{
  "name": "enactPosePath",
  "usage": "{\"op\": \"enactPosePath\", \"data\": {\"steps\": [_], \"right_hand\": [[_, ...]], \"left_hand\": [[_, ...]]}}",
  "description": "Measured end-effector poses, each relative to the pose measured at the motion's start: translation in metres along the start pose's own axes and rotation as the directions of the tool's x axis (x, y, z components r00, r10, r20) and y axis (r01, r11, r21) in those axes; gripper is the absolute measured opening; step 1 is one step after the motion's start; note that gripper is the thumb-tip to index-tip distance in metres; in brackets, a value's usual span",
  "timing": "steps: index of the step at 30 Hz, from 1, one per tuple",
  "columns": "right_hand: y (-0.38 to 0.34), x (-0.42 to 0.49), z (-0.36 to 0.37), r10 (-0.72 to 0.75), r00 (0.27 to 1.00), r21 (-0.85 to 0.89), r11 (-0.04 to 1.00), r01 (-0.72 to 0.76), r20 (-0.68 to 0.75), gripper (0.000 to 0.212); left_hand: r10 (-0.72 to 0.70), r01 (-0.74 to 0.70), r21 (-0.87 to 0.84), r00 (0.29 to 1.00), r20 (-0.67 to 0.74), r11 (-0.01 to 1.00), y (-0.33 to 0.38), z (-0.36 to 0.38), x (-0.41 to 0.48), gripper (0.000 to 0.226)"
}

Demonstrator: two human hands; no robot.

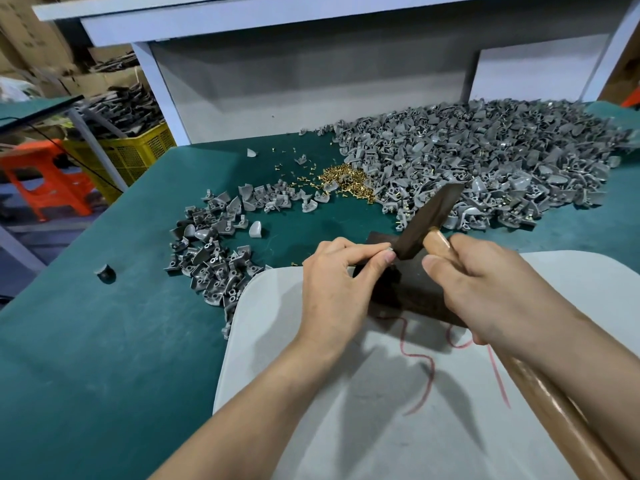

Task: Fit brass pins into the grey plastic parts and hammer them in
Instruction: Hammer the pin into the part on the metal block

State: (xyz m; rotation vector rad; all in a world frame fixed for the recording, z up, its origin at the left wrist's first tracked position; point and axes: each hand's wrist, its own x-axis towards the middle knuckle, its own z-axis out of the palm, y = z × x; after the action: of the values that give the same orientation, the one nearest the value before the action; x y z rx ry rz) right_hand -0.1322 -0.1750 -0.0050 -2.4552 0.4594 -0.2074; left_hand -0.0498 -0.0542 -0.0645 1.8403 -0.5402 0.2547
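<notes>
Your left hand pinches a grey part on the dark block, fingertips right beside the hammer head; right hand grips the handle. An off-line strike could hit fingers or kick the part off.

Green-covered work surface beneath a white shelf frame; orange stool, yellow crate and cardboard boxes at left.

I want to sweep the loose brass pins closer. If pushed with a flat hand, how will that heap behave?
Probably it spreads rather than slides as one: the brass pins are small loose pieces, some already scattered on the green mat. Some may lodge among the grey parts touching the heap.
</notes>
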Motion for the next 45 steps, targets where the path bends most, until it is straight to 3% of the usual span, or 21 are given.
{"op": "enactPosePath", "data": {"steps": [9,12,19,26,41,45], "right_hand": [[0.006,0.004,-0.006,0.035,0.999,0.139,0.99,-0.031,-0.028,0.035],[0.007,0.001,-0.012,0.034,0.999,0.142,0.989,-0.032,-0.008,0.045],[-0.004,0.006,-0.035,-0.016,0.997,-0.048,0.999,0.02,0.078,0.044],[-0.014,0.015,-0.045,-0.028,0.992,-0.184,0.982,0.05,0.121,0.042],[-0.003,0.018,-0.032,0.017,0.975,-0.019,1.0,-0.013,0.221,0.037],[-0.004,0.021,-0.047,-0.02,0.99,-0.011,1.0,0.022,0.138,0.039]], "left_hand": [[-0.011,0.01,-0.035,1.0,-0.017,0.999,-0.005,-0.001,0.001,0.01],[-0.034,0.035,-0.076,0.999,0.006,0.997,-0.007,0.002,0.0,0.013],[-0.059,0.052,0.066,0.991,0.12,0.996,-0.01,0.003,0.004,0.011],[-0.079,0.076,0.032,0.989,0.128,0.997,-0.008,0.003,0.003,0.019],[-0.09,0.089,0.016,0.99,0.112,0.996,-0.004,0.004,0.002,0.023],[-0.096,0.096,0.011,0.988,0.117,0.995,-0.005,0.004,0.002,0.024]]}}
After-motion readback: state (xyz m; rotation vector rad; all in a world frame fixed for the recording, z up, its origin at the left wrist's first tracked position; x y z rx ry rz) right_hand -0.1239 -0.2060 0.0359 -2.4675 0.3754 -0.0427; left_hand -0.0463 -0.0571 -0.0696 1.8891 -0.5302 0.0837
